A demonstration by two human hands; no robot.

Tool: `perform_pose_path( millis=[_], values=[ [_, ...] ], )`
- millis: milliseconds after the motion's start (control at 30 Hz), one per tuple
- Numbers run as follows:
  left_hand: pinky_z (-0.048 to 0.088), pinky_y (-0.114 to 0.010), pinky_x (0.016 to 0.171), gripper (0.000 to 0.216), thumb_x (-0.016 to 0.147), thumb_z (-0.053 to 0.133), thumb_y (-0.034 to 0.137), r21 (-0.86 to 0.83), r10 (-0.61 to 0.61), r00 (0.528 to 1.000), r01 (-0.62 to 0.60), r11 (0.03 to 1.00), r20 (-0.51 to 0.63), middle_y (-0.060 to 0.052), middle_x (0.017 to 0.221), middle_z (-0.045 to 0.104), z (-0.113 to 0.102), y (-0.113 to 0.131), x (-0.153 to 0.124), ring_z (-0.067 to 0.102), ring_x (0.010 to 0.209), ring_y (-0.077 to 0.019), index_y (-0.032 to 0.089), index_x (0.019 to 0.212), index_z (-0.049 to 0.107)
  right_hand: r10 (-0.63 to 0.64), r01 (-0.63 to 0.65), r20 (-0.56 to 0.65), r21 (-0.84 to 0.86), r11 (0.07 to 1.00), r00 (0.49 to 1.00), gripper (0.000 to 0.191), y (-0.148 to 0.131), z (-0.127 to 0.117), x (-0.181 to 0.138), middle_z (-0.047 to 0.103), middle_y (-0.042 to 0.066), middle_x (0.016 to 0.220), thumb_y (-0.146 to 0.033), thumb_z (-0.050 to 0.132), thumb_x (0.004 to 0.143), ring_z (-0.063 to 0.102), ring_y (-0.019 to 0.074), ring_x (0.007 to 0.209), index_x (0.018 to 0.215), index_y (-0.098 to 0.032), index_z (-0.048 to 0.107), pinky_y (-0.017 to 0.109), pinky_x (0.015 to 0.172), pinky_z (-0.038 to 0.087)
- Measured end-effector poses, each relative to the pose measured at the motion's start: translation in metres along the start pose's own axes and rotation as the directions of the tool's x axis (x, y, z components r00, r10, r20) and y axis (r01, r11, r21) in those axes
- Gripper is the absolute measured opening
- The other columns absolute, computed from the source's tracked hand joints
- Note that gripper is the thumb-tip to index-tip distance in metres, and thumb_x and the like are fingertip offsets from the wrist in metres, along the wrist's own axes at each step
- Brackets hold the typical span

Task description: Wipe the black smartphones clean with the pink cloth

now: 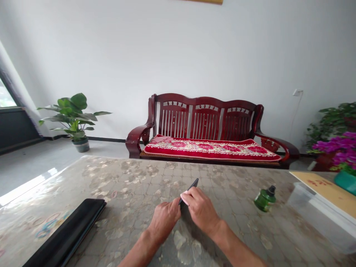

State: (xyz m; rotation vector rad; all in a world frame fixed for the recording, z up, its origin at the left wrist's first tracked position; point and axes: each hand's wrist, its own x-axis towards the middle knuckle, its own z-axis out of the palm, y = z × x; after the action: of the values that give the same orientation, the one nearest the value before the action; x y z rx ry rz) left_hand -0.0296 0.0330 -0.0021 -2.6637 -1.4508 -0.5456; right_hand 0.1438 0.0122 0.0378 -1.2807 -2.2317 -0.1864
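Both my hands meet at the middle of the patterned table (133, 178). My right hand (200, 208) is closed around a thin dark flat object (192, 185) that sticks up and away from it, with something pale pink (184, 197) pressed against it under the fingers. My left hand (164, 218) is curled, its fingertips touching the lower end of the dark object beside the right hand. What exactly the dark object is I cannot make out.
A black flat case (69, 231) lies at the near left. A small green bottle (265, 199) stands to the right, beside a clear plastic box (308, 202) with a yellow board on it. Beyond the table stand a wooden bench (205, 122) with a red cushion and potted plants.
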Motion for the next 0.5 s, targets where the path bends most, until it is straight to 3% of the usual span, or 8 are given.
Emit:
perform_pose_path(
  millis=[100, 300, 500],
  values=[
    [0.05, -0.025, 0.059, 0.025, 0.089, 0.044, 0.007, 0.005, 0.054, 0.996, -0.053, 0.999, -0.065, -0.003, 0.068, 0.071, 0.001, -0.005, 0.0, 0.071, 0.062, -0.0203, 0.018, 0.099, 0.063, -0.003, 0.003, -0.003, -0.02, 1.0, 1.0, 0.025, 0.004, -0.003, 0.001, 0.06, 0.003, 0.091, -0.003, 0.051, 0.088, 0.054, 0.0176, 0.087, 0.097, -0.023, 0.065, 0.027, 0.077, 0.043],
    [0.05, -0.025, 0.057, 0.023, 0.09, 0.043, 0.011, -0.03, 0.115, 0.983, -0.12, 0.992, -0.146, -0.001, 0.065, 0.069, 0.006, -0.015, 0.002, 0.07, 0.059, -0.0202, 0.02, 0.099, 0.063, 0.207, -0.213, -0.064, -0.105, 0.971, 0.976, 0.025, 0.038, -0.005, 0.006, 0.059, 0.004, 0.088, -0.002, 0.05, 0.088, 0.054, 0.0172, 0.085, 0.088, -0.022, 0.066, 0.025, 0.076, 0.043],
    [0.049, -0.026, 0.062, 0.025, 0.092, 0.039, 0.013, -0.087, 0.08, 0.996, -0.082, 0.993, -0.023, -0.003, 0.074, 0.071, -0.003, -0.017, 0.004, 0.071, 0.068, -0.0205, 0.019, 0.099, 0.062, 0.054, -0.054, -0.007, -0.052, 0.997, 0.999, 0.022, 0.01, -0.003, 0.007, 0.06, 0.003, 0.09, -0.004, 0.051, 0.089, 0.054, 0.0165, 0.086, 0.088, -0.022, 0.064, 0.025, 0.077, 0.042]
  ],
)
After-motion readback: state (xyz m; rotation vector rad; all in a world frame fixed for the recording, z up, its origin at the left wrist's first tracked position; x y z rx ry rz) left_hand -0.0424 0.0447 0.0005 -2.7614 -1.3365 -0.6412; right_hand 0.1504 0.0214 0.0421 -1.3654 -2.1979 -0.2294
